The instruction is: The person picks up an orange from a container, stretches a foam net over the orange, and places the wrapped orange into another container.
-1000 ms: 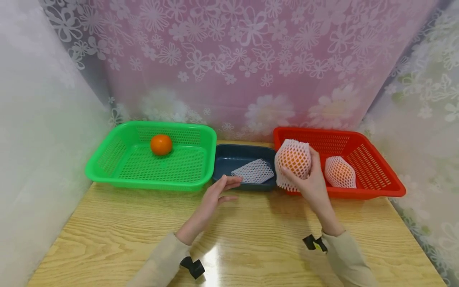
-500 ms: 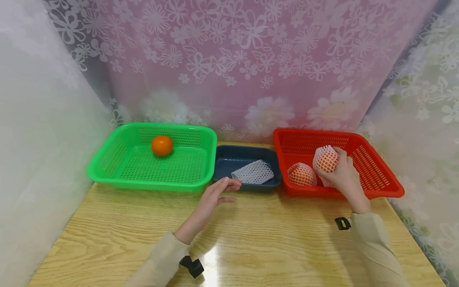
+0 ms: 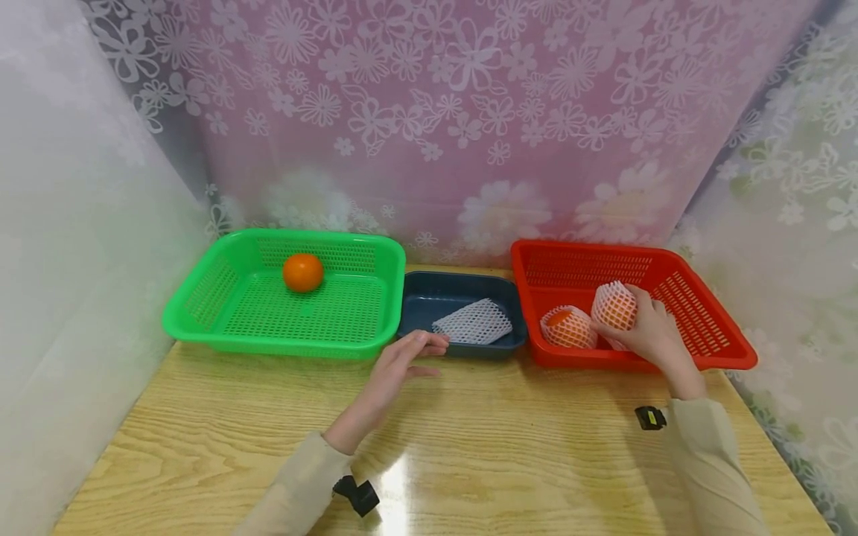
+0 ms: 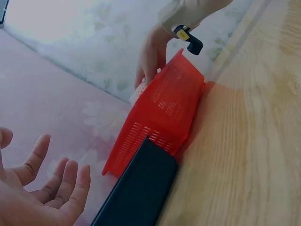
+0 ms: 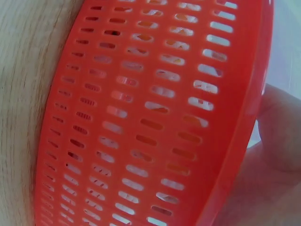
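In the head view my right hand (image 3: 650, 331) grips an orange in a white foam net (image 3: 614, 307) low inside the red basket (image 3: 727, 327). Beside it, to the left, lies another netted orange (image 3: 568, 329), with bare peel showing at its top. In the right wrist view the basket's slotted wall hides most of the fruit, and part of the hand (image 5: 277, 155) shows past the rim. My left hand (image 3: 395, 368) is held with fingers extended and nothing in it, near the front edge of the dark blue tray (image 3: 429, 279). An unfilled foam net (image 3: 473, 321) lies in that tray.
A green basket (image 3: 281, 348) stands on the left, with one bare orange (image 3: 303, 272) inside. The tray sits between the two baskets on the wooden table (image 3: 268, 424). Behind them hangs a pink flowered curtain (image 3: 429, 149).
The right hand has moved right and down into the red basket, gripping a netted orange. Another netted orange now shows at the basket's left. The left hand has hardly moved.
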### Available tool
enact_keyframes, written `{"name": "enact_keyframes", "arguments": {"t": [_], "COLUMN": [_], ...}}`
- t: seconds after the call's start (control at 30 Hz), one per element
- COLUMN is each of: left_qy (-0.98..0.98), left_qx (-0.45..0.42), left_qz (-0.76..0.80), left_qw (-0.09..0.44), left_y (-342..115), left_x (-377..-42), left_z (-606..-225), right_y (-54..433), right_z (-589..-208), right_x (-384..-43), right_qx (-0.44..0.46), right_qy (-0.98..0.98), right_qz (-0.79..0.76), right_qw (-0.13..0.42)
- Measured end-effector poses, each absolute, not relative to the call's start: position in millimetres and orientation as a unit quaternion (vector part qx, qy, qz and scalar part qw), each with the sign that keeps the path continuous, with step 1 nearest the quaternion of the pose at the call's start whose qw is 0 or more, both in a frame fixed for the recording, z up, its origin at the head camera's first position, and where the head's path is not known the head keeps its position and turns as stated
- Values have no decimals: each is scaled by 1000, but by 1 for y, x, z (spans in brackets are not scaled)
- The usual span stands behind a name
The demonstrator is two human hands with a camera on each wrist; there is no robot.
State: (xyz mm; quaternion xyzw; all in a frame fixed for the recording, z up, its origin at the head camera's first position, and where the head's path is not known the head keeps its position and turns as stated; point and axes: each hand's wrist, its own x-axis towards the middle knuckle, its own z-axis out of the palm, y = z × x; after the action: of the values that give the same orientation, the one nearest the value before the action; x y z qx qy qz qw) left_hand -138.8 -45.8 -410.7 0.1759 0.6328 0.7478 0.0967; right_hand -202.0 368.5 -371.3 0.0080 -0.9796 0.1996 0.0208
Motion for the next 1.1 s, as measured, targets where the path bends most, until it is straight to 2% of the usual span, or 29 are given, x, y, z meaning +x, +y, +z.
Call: {"name": "enact_keyframes", "arguments": {"t": [0.17, 0.4, 0.67, 0.83, 0.93, 1.1], "left_qy": [652, 713, 828, 897, 928, 951], "left_qx": [181, 156, 148, 120, 96, 69], "left_qz": [733, 683, 541, 426, 361, 296], "left_qw": [71, 30, 9, 7, -14, -47], "left_y": [-58, -98, -160, -192, -207, -226], "left_x": [-146, -162, -192, -223, -243, -271], "left_z": [-400, -375, -335, -317, -311, -316], "right_y": [367, 361, 342, 322, 307, 280], "right_z": [-374, -375, -376, -377, -377, -381], "right_x": [-200, -194, -184, -177, -173, -166], "right_qx": [2, -9, 5, 45, 83, 143], "right_qy": [-979, -972, -942, -916, -898, -879], "right_qz": [200, 209, 244, 256, 270, 289], "right_qw": [44, 110, 230, 304, 337, 352]}}
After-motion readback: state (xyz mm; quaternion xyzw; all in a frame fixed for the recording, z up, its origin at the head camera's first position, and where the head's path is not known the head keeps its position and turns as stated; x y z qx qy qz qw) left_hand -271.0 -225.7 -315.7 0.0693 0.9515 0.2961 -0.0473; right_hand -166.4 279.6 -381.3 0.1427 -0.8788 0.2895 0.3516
